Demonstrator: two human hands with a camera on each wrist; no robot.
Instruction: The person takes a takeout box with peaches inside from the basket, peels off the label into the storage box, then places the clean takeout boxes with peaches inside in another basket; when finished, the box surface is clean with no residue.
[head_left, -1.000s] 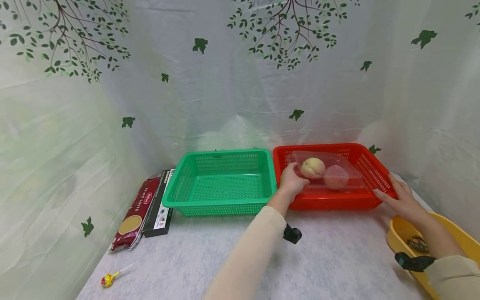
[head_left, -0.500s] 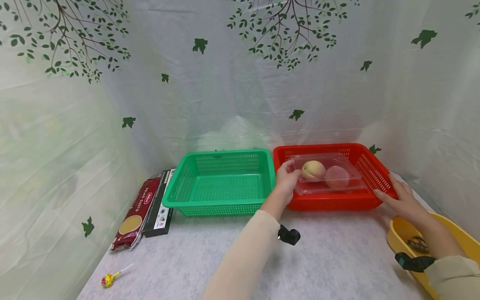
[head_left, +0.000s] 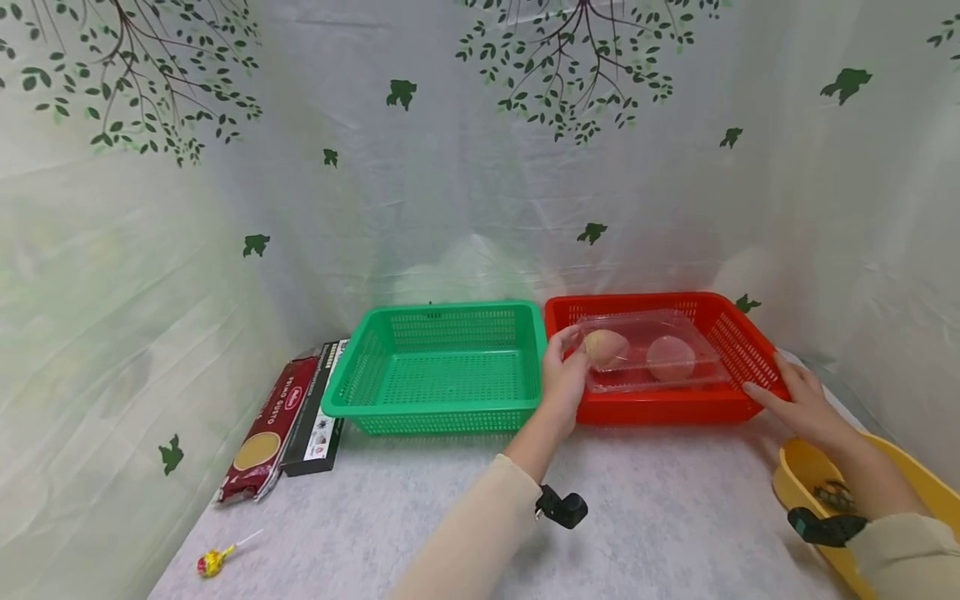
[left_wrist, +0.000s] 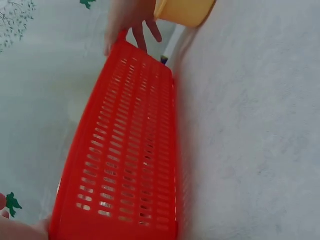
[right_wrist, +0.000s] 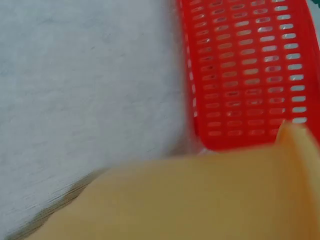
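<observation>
My left hand (head_left: 564, 375) is at the left end of a clear plastic container (head_left: 660, 321) and appears to pinch its edge; the fingertips are partly hidden. Two round fruits lie in the container: a yellowish, peach-like one (head_left: 606, 348) close to the fingers and a pinkish one (head_left: 671, 358) further right. The container sits tilted in a red basket (head_left: 667, 408). My right hand (head_left: 806, 408) grips that basket's right front corner, and in the left wrist view its fingers (left_wrist: 140, 37) hang over the rim.
Left of the red basket stands a green basket (head_left: 442, 421). Beyond it lie a black box (head_left: 311, 446) and a dark red packet (head_left: 262, 442). A lollipop (head_left: 212, 562) lies front left. Under my right forearm stands a yellow container (head_left: 787, 475) with a small dark item inside.
My left hand has shifted left and slightly down along the container's left end. The yellowish fruit has moved left inside toward my fingers. My right hand has kept its place on the red basket.
</observation>
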